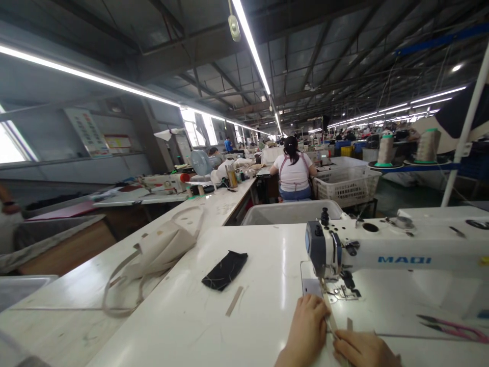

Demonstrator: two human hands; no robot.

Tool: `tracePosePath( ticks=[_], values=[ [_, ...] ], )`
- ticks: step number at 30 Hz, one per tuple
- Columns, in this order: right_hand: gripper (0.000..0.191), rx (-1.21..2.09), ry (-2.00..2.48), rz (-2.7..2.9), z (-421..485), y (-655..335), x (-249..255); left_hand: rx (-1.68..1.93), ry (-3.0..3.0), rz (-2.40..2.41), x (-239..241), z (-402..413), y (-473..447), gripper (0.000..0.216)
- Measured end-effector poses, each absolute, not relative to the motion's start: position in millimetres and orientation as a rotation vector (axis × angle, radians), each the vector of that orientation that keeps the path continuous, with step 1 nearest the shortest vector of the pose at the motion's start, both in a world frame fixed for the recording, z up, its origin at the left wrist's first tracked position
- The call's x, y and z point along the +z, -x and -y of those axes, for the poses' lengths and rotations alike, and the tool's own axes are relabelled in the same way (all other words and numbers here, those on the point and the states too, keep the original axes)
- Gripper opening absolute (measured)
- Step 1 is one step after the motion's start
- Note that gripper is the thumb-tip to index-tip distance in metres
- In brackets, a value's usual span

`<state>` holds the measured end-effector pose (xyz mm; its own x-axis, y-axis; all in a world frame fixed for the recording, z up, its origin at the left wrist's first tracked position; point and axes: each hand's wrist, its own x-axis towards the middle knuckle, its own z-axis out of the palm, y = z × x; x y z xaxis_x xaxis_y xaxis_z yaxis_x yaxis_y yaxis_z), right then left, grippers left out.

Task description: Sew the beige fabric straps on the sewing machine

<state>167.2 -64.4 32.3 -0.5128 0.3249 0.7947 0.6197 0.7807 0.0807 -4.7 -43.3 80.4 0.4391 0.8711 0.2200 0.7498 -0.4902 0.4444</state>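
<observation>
A narrow beige fabric strip (pixel 331 323) runs from under the presser foot of a white sewing machine (pixel 401 244) toward me. My left hand (pixel 307 322) lies on the machine bed just left of the strip, its fingers together and pressing the strip's edge close to the needle. Lower down, my right hand (pixel 362 349) pinches the same strip between thumb and fingers. The strip's near end is hidden by the hands. Beyond my right hand, pink-handled thread snips (pixel 456 328) rest on the table.
A black fabric piece (pixel 225 270) and a short beige scrap (pixel 234 301) lie on the white table. Further left is a beige bag with straps (pixel 162 250). A white bin (pixel 292 211) stands behind the table; a co-worker (pixel 294 171) sits beyond. Thread cones (pixel 385 150) stand at right.
</observation>
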Motion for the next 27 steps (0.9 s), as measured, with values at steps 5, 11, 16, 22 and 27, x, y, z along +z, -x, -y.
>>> tracePosePath(
  ticks=[5, 11, 16, 22, 27],
  values=[
    [0.033, -0.394, 0.713, 2.195, 67.2, -169.7, 38.3, 0.641, -2.422, -1.385, 79.4, 41.7, 4.2, 0.031],
    [0.030, -0.249, 0.777, 2.256, 74.4, -173.2, 53.2, 0.676, -2.440, -1.363, 82.1, 40.0, 1.3, 0.030],
    [0.023, -0.163, 0.833, 2.316, 77.9, -176.5, 61.1, 0.653, -2.455, -1.357, 85.5, 38.4, -0.5, 0.029],
    [0.022, -0.114, 0.855, 2.333, 78.6, -182.0, 58.4, 0.598, -2.496, -1.342, 90.2, 40.4, -5.2, 0.027],
    [0.023, -0.125, 0.835, 2.352, 79.3, -184.7, 60.6, 0.606, -2.504, -1.354, 87.7, 41.3, -6.4, 0.027]
  ],
)
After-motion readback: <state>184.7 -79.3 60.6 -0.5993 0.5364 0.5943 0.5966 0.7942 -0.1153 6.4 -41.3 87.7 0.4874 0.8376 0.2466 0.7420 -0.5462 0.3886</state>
